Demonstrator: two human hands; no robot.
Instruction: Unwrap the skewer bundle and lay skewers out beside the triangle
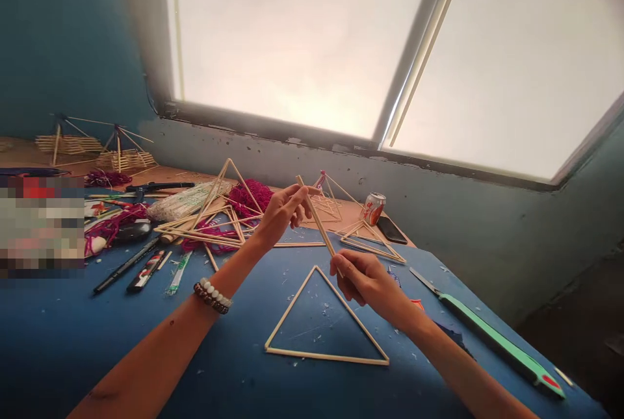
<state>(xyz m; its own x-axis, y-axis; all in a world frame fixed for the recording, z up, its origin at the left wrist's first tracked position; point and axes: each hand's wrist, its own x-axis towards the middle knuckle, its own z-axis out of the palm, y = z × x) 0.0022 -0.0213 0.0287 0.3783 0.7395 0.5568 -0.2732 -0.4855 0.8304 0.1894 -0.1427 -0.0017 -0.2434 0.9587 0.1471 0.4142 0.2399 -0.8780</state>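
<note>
Both hands are up over the counter point(229, 367), and here's the wooden stick point(320, 227) slanting between them, clear of the surface. The left hand point(283, 211) pinches near its upper end with the fingertips; the right hand point(365, 279) has the lower end squeezed between thumb and curled fingers. Held at both ends like that, it's probably easier to steady and angle (one stick or two laid together, I can't tell). Just below, the wooden triangle point(327, 356) lies flat, close to the body, perhaps for easy sight. Over to the right, the green cutter point(497, 336) rests with its blade pointing away from the person, a sensible lie beside a bare forearm. Farther back, a stick frame point(199, 237) and purple yarn point(251, 197) sit leftward, leaving working room in front.
</note>
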